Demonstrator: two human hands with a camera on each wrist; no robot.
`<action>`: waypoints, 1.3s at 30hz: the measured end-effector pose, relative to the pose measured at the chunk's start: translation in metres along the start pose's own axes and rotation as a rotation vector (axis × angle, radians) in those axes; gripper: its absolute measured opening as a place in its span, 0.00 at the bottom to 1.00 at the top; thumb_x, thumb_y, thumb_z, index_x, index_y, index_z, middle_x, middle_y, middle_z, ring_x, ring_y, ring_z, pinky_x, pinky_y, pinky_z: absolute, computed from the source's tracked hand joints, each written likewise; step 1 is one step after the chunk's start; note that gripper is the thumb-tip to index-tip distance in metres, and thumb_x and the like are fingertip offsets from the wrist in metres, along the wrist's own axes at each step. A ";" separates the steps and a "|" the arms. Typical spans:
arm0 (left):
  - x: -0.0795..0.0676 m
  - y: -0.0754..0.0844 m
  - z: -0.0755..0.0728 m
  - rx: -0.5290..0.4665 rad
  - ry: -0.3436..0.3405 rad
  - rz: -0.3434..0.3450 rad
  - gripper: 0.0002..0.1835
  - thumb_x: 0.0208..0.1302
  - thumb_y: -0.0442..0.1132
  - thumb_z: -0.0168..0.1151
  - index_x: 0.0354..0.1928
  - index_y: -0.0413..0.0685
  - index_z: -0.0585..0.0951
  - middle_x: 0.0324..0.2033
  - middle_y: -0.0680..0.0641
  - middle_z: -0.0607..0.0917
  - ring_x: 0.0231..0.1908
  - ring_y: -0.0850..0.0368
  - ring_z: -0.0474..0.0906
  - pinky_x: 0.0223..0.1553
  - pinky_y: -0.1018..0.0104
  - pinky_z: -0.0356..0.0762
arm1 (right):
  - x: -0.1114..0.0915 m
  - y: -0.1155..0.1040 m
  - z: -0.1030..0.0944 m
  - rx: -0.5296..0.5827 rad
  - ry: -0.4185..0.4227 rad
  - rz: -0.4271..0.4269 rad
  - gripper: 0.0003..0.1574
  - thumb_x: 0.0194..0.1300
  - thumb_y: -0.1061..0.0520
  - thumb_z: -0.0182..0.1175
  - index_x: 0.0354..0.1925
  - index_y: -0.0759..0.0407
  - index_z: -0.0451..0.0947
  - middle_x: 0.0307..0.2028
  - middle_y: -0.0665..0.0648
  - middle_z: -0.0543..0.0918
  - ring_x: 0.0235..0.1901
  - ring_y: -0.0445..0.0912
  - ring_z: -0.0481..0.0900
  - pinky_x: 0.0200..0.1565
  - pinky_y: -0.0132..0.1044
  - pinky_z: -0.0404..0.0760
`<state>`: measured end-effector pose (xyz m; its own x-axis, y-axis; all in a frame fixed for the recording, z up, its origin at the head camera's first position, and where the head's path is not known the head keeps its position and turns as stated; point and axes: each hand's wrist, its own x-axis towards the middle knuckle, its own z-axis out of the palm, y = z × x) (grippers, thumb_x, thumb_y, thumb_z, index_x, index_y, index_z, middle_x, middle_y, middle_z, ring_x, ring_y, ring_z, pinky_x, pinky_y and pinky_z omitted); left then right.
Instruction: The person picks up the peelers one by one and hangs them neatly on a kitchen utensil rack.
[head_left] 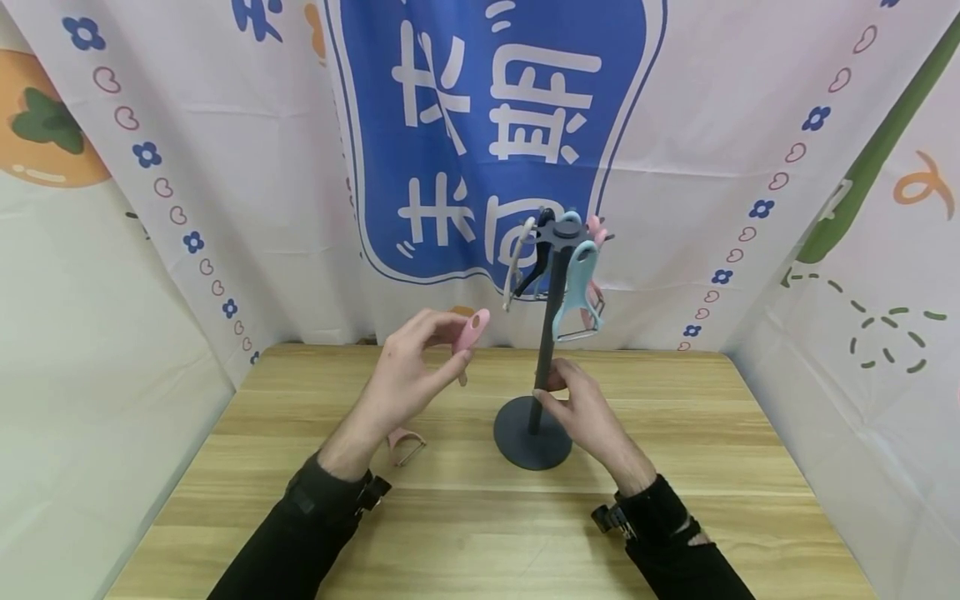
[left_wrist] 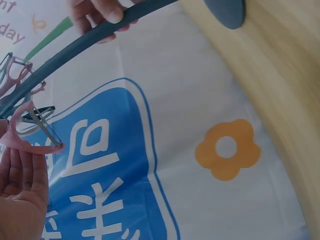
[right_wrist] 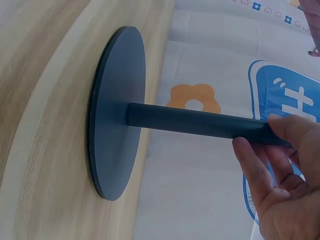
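My left hand (head_left: 405, 367) pinches a pink peeler (head_left: 471, 332) by its handle, up in the air to the left of a dark stand (head_left: 552, 317). In the left wrist view the metal blade and the forked end of this pink peeler (left_wrist: 37, 148) show above the fingers. With thumb and fingers my right hand (head_left: 592, 412) grips the stand's pole (right_wrist: 195, 121) above its round base (right_wrist: 117, 120). Hanging from the top of the stand are a light blue peeler (head_left: 577, 287), a white peeler (head_left: 517, 258), a dark peeler (head_left: 534, 271) and pink ones partly hidden behind.
Another pink peeler (head_left: 401, 439) lies on the wooden table (head_left: 480, 533), partly hidden by my left wrist. Behind the table hangs a white cloth (head_left: 285, 208) with a blue printed panel, and printed cloths also hang at both sides.
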<state>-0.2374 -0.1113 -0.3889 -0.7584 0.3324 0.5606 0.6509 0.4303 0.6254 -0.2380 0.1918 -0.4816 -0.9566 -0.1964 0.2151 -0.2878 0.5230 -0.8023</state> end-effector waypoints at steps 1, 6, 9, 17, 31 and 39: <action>0.001 0.001 0.000 -0.006 0.008 -0.003 0.23 0.79 0.33 0.79 0.71 0.45 0.86 0.60 0.44 0.90 0.62 0.48 0.90 0.71 0.48 0.92 | 0.000 0.000 0.000 -0.005 0.006 -0.003 0.18 0.84 0.64 0.71 0.66 0.61 0.83 0.55 0.63 0.88 0.55 0.54 0.91 0.59 0.52 0.99; 0.008 0.007 -0.003 -0.035 0.049 -0.005 0.23 0.79 0.32 0.78 0.71 0.43 0.86 0.60 0.42 0.90 0.62 0.46 0.91 0.70 0.46 0.93 | -0.001 -0.001 0.002 -0.027 0.028 -0.016 0.18 0.83 0.63 0.73 0.66 0.60 0.83 0.54 0.62 0.89 0.54 0.53 0.91 0.57 0.52 0.99; 0.011 0.009 -0.003 -0.053 0.072 -0.006 0.23 0.78 0.32 0.78 0.71 0.43 0.86 0.60 0.41 0.90 0.61 0.46 0.91 0.70 0.46 0.93 | -0.001 -0.002 0.004 -0.025 0.032 -0.018 0.18 0.83 0.62 0.73 0.65 0.59 0.84 0.54 0.61 0.89 0.54 0.53 0.92 0.57 0.53 0.99; 0.023 0.013 -0.001 -0.118 0.121 -0.015 0.22 0.80 0.38 0.78 0.71 0.46 0.86 0.60 0.43 0.90 0.61 0.49 0.89 0.71 0.50 0.92 | -0.001 -0.001 0.004 -0.018 0.031 -0.004 0.18 0.83 0.62 0.74 0.65 0.60 0.83 0.54 0.61 0.89 0.55 0.55 0.93 0.58 0.53 0.99; 0.037 0.024 0.009 -0.177 0.189 -0.033 0.25 0.81 0.36 0.76 0.75 0.40 0.83 0.64 0.38 0.88 0.63 0.42 0.88 0.73 0.46 0.91 | 0.000 -0.002 0.003 -0.035 0.025 0.004 0.17 0.83 0.62 0.74 0.64 0.59 0.83 0.54 0.61 0.90 0.55 0.54 0.92 0.58 0.54 0.99; 0.043 0.028 0.017 -0.222 0.246 -0.018 0.25 0.83 0.37 0.75 0.75 0.39 0.84 0.64 0.38 0.88 0.63 0.43 0.89 0.73 0.60 0.90 | 0.000 -0.002 0.003 -0.057 0.029 -0.004 0.16 0.82 0.61 0.75 0.63 0.59 0.84 0.52 0.60 0.91 0.53 0.54 0.93 0.56 0.53 0.99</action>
<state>-0.2522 -0.0709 -0.3559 -0.7565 0.1024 0.6460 0.6497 0.2316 0.7241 -0.2375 0.1880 -0.4820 -0.9561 -0.1753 0.2347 -0.2929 0.5692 -0.7683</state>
